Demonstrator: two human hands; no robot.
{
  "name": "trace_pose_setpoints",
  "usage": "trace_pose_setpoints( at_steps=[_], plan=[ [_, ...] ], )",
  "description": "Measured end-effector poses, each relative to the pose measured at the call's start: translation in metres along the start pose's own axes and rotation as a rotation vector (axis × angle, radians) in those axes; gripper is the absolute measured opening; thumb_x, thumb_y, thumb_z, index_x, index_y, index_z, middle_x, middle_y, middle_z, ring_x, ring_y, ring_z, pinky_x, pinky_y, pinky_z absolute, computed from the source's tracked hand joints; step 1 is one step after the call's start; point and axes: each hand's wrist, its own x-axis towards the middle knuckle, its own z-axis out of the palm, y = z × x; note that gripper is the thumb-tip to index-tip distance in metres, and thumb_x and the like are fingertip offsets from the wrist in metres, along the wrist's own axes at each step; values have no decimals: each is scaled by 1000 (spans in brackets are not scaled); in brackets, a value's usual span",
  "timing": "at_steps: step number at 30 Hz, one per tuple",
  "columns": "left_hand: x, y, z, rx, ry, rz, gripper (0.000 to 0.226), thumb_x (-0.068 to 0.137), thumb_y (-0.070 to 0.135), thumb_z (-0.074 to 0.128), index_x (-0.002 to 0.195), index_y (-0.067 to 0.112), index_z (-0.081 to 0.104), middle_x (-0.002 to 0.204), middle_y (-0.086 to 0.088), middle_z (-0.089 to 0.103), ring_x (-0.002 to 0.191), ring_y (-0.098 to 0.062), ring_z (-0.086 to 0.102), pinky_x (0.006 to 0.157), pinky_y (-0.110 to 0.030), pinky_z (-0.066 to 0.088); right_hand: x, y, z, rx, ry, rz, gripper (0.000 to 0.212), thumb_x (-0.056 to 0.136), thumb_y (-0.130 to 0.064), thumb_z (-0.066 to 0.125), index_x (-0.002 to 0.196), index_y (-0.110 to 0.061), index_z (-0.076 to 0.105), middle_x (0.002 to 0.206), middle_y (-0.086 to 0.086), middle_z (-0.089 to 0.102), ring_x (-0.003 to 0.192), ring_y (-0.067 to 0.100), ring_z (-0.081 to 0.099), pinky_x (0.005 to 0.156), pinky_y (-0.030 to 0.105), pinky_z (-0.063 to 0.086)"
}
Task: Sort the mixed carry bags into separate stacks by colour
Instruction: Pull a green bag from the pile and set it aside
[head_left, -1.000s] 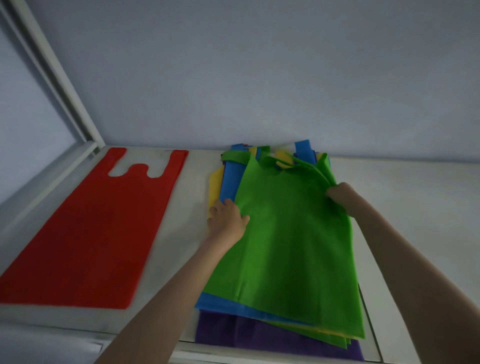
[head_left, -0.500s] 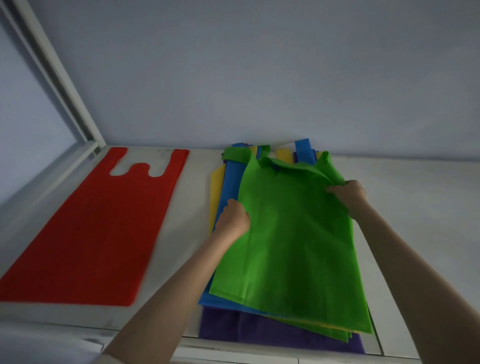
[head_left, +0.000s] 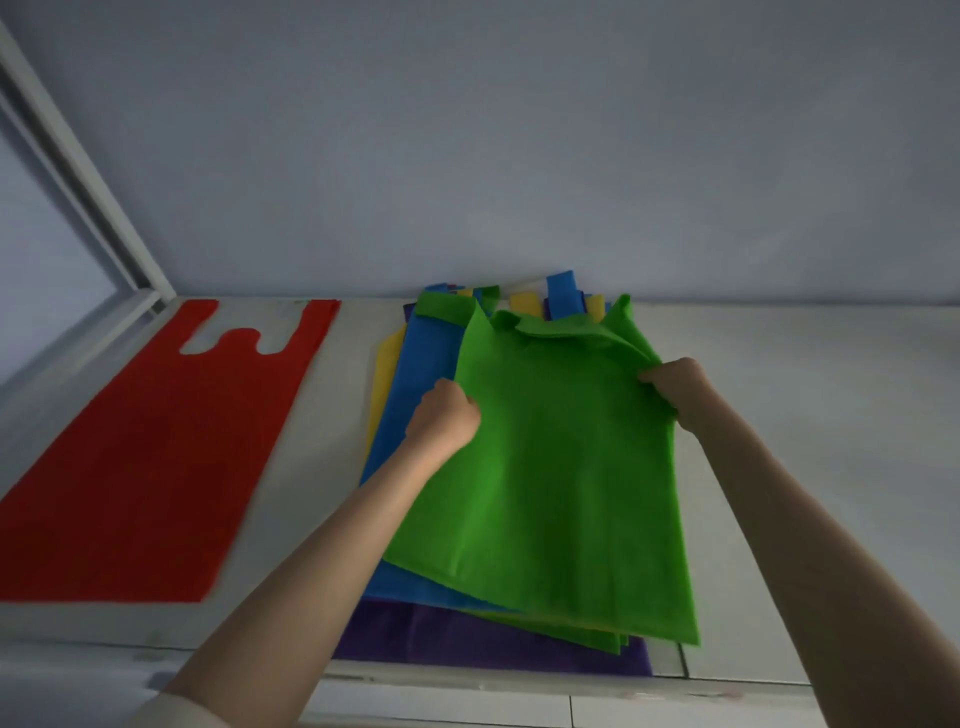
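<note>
A green carry bag (head_left: 550, 467) lies on top of the mixed pile (head_left: 415, 395) in the middle of the white counter (head_left: 810, 415), its near end spread over the layers beneath and its far end raised a little off them; the left hand (head_left: 444, 415) is closed into a fist on the bag's left edge, fingers curled under the fabric so that their tips are hidden; the right hand (head_left: 675, 387) pinches the right edge near the top, thumb and fingers shut on a gathered fold of the green cloth; under the green bag a blue bag (head_left: 426, 374) shows along the left side and at the near edge, with a yellow bag (head_left: 387, 374) peeking out further left; a purple bag (head_left: 467, 644) sticks out at the near end of the pile, close to the counter's front edge; handles of blue, yellow and green poke out at the far end against the pale wall (head_left: 519, 130); well apart to the left, a red bag (head_left: 150, 457) lies flat and alone on the counter, its handles toward the wall; a white window frame (head_left: 83, 197) runs diagonally at the left corner
</note>
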Motion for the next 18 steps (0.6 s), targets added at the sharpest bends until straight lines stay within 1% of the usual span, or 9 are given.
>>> trace_pose_setpoints(
  at_steps=[2, 5, 7, 8, 9, 11, 14, 16, 18],
  plan=[
    [-5, 26, 4, -14, -10, 55, 33, 100, 15, 37, 123, -6, 47, 74, -2, 45, 59, -13, 45, 49, -23, 32, 15, 0, -27, -61, 24, -34, 42, 88, -3, 53, 124, 15, 46, 115, 28, 56, 90, 24, 48, 74, 30, 39],
    [-13, 82, 19, -8, 11, 145, 23, 99, 16, 38, 97, -1, 53, 72, 0, 42, 61, -15, 41, 48, -25, 28, 42, 0, -83, -163, 22, -111, 31, 90, -2, 47, 113, 19, 50, 102, 28, 52, 84, 24, 47, 53, 26, 40],
    [-21, 129, 33, -20, 68, 204, 32, 98, 16, 39, 67, 10, 40, 66, 0, 40, 65, -19, 44, 51, -28, 30, 56, -6, -125, -209, 38, -146, 20, 91, -4, 47, 87, 14, 54, 94, 23, 47, 70, 23, 48, 34, 18, 36],
    [-26, 152, 41, -47, 98, 230, 35, 98, 16, 39, 63, 11, 36, 64, 0, 39, 66, -21, 45, 52, -29, 30, 62, -11, -146, -186, 61, -174, 22, 91, -7, 47, 87, 14, 54, 94, 21, 46, 70, 22, 48, 30, 15, 34],
    [-31, 173, 48, -91, 133, 251, 33, 98, 17, 38, 66, 10, 40, 65, 1, 41, 67, -22, 48, 53, -29, 31, 70, -15, -167, -130, 102, -212, 28, 92, -11, 48, 99, 16, 54, 95, 21, 46, 78, 22, 49, 35, 17, 38],
    [-36, 203, 69, -182, 177, 255, 26, 99, 18, 37, 96, 0, 55, 72, 1, 46, 68, -21, 53, 55, -27, 34, 85, -13, -202, -81, 209, -275, 40, 94, -18, 46, 121, 11, 51, 102, 25, 53, 90, 24, 49, 63, 29, 43],
    [-44, 205, 117, -181, 99, 147, 36, 100, 19, 36, 127, -3, 47, 76, -3, 52, 52, -9, 41, 44, -22, 29, 102, 28, -220, -222, 141, -246, 42, 94, -16, 46, 128, 7, 48, 128, 28, 54, 115, 37, 54, 95, 44, 43],
    [-51, 190, 150, -112, 7, 43, 35, 101, 18, 37, 128, -3, 46, 71, 0, 46, 51, -8, 38, 40, -21, 30, 118, 69, -219, -338, 32, -201, 42, 92, -14, 47, 129, 5, 48, 126, 27, 55, 115, 38, 54, 96, 44, 45],
    [-57, 180, 172, -54, -33, -33, 36, 101, 18, 37, 130, -2, 45, 75, 0, 47, 52, -7, 38, 36, -19, 33, 123, 99, -219, -370, -8, -110, 37, 91, -10, 48, 121, 11, 52, 101, 25, 57, 94, 32, 56, 75, 38, 49]
  ],
)
